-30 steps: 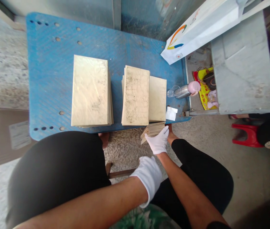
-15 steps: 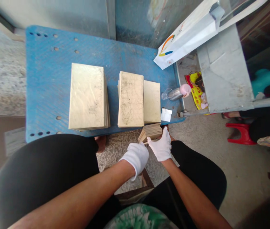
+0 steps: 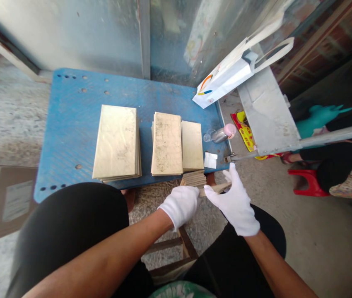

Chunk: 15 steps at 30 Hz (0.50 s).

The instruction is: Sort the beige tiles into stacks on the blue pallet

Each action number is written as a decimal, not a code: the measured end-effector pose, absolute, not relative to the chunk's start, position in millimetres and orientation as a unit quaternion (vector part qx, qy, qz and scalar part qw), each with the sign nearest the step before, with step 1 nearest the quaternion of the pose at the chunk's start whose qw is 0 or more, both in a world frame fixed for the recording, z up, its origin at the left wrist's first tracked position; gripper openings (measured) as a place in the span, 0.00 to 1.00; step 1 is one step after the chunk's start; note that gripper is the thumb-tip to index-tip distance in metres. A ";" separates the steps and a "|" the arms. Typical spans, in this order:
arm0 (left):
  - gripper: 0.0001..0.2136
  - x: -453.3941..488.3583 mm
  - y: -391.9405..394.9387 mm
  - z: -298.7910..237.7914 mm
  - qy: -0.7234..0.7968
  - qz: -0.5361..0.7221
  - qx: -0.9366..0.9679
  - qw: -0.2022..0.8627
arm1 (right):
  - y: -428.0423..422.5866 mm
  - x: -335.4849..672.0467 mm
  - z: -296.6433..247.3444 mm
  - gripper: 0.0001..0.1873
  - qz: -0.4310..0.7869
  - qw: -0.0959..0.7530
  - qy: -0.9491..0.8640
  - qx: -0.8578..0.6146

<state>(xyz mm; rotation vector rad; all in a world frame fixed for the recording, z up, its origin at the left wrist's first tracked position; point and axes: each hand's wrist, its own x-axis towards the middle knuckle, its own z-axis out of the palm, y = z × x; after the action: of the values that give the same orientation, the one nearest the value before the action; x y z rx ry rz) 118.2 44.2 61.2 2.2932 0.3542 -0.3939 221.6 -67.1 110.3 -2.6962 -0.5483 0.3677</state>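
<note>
My left hand [image 3: 180,205], in a white glove, is closed, its knuckles facing up and its fingertips hidden beside the end of a thin beige panel [image 3: 215,189]. My right hand [image 3: 235,200], also gloved, holds that panel between thumb and fingers. Just beyond it, below the bench edge, a row of similar panels [image 3: 194,179] stands on edge. Flat stacks of beige panels lie on the blue bench: a large left stack [image 3: 115,140], a middle stack [image 3: 166,142] and a lower right stack [image 3: 192,145].
The blue bench [image 3: 70,124] carries a pink-capped bottle [image 3: 224,133] and a white paper [image 3: 210,160]. A white bag [image 3: 222,85] stands at the back right near a metal ledge [image 3: 269,111]. Another person's teal glove [image 3: 323,118] and a red stool [image 3: 306,182] are farther right.
My right hand has moved right and toward me, with a panel now apart from the row. My left hand stays close to the row. The camera view has shifted and tilted upward.
</note>
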 end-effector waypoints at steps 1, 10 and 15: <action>0.16 118.8 45.4 62.4 0.146 -0.160 0.893 0.395 | -65.8 224.2 111.2 0.61 0.127 0.188 -0.201 -0.953; 0.16 123.2 65.0 75.9 0.273 -0.123 0.788 0.539 | -60.7 260.0 89.7 0.57 0.168 0.425 -0.169 -0.873; 0.15 127.5 82.4 88.3 0.317 -0.020 0.690 0.650 | -67.1 241.2 71.7 0.61 0.219 0.311 -0.219 -0.898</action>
<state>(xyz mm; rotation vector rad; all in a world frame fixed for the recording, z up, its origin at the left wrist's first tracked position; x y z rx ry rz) 127.5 82.4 88.3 1.5682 0.7203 -0.0444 241.2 -67.1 71.7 -2.3718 -0.5774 0.5792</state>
